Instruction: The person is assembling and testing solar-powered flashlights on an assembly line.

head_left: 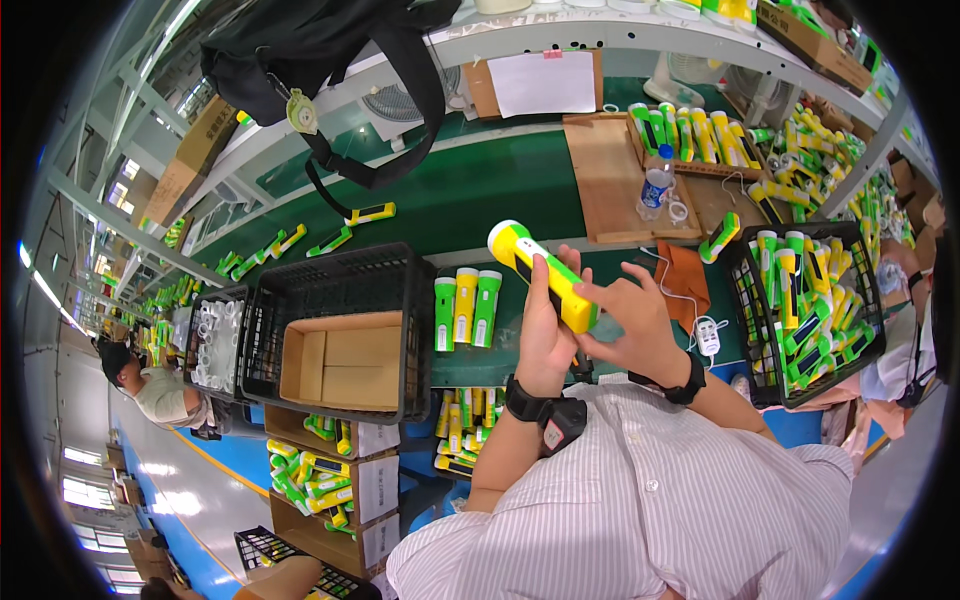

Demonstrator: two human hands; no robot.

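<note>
A yellow-and-green flashlight point(562, 284) is held at a slant in front of my chest, its wide head up and to the left. My left hand point(545, 335) wraps round its body, thumb along the near side and fingers behind. At the tail end, the thumb and index finger of my right hand point(642, 318) pinch the flashlight; the other fingers are raised and apart. Three flashlights point(464, 308) stand in a row on the green bench, left of my hands. Beyond my wrists, a white plug-like device point(708, 338) with a cord lies at the bench edge.
At left, a black crate point(415, 345) holds an open cardboard box point(345, 318). A crate full of flashlights point(790, 395) stands at right. Farther back are a bottle point(655, 185) and a tray of flashlights point(690, 165). A black bag point(300, 50) hangs overhead. Someone point(165, 395) sits far left.
</note>
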